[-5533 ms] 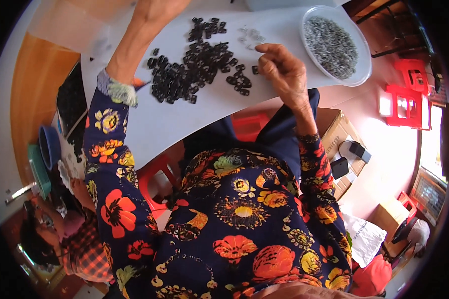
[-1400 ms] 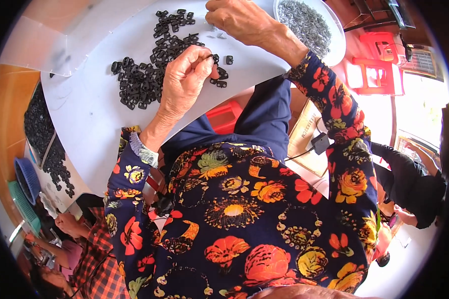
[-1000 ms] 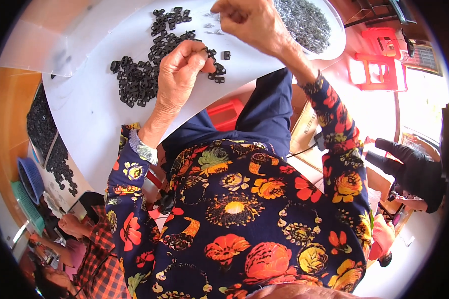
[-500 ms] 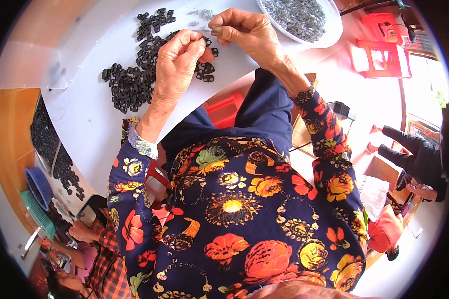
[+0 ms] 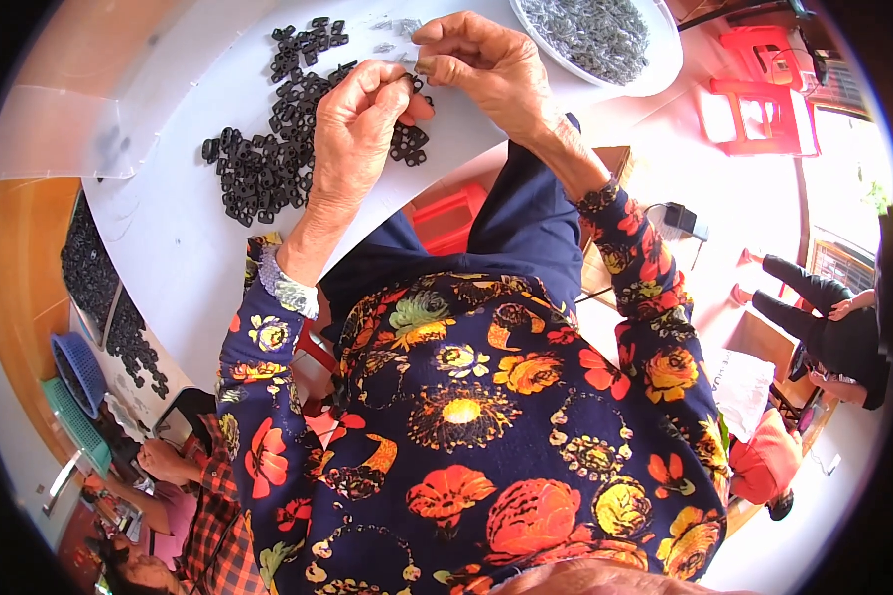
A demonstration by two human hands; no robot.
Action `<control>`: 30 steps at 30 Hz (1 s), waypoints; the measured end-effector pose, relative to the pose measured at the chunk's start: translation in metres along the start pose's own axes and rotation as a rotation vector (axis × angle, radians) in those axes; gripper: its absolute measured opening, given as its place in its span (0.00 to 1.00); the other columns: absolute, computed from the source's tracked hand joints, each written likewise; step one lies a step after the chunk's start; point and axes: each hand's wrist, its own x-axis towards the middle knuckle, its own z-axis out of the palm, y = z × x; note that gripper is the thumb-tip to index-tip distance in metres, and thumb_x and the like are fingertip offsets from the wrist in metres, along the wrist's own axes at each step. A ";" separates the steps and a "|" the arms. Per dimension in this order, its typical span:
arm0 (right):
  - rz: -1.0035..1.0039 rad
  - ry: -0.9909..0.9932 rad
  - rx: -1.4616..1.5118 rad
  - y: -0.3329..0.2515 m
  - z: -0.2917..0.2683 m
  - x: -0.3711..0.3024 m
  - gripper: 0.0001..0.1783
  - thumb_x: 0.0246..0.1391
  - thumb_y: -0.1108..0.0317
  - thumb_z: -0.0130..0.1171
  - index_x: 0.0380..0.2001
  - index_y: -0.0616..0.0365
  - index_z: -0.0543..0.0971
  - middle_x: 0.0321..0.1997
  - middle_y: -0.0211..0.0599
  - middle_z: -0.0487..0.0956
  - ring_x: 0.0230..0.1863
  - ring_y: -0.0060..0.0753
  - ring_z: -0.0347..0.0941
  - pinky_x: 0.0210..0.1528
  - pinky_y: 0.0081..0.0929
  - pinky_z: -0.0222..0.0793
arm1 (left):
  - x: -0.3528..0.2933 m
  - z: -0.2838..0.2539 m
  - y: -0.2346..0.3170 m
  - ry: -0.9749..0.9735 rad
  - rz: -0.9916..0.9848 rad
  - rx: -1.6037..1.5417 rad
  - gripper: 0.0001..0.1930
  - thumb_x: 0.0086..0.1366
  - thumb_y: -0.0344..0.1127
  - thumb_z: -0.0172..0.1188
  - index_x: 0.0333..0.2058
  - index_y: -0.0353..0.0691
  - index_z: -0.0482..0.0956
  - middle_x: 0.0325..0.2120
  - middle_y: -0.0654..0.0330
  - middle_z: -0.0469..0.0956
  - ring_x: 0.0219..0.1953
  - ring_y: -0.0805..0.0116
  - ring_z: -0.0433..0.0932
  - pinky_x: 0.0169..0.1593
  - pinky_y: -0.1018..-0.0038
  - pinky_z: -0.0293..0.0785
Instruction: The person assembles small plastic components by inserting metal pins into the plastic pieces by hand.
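White table [image 5: 184,223], black piece [image 5: 416,83], axis unclear

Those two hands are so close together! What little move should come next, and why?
Probably easing the right hand slightly toward the small black piece: the left hand seems to pinch that piece, and the right hand hovers close beside it, with a small gap left between them. I can't tell whether the right hand holds anything.

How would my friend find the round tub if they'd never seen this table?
Start at the white table. Look at its far right, just beyond the right hand. The round tub holds small greyish pieces, unlike the black parts heaped loose nearby.
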 end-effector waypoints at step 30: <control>-0.030 0.010 -0.480 -0.020 0.012 -0.003 0.12 0.55 0.64 0.59 0.28 0.63 0.79 0.19 0.29 0.78 0.21 0.13 0.69 0.25 0.18 0.67 | -0.003 0.004 -0.012 0.009 0.095 -0.030 0.06 0.62 0.28 0.51 0.36 0.34 0.74 0.26 0.62 0.79 0.29 0.81 0.74 0.36 0.84 0.70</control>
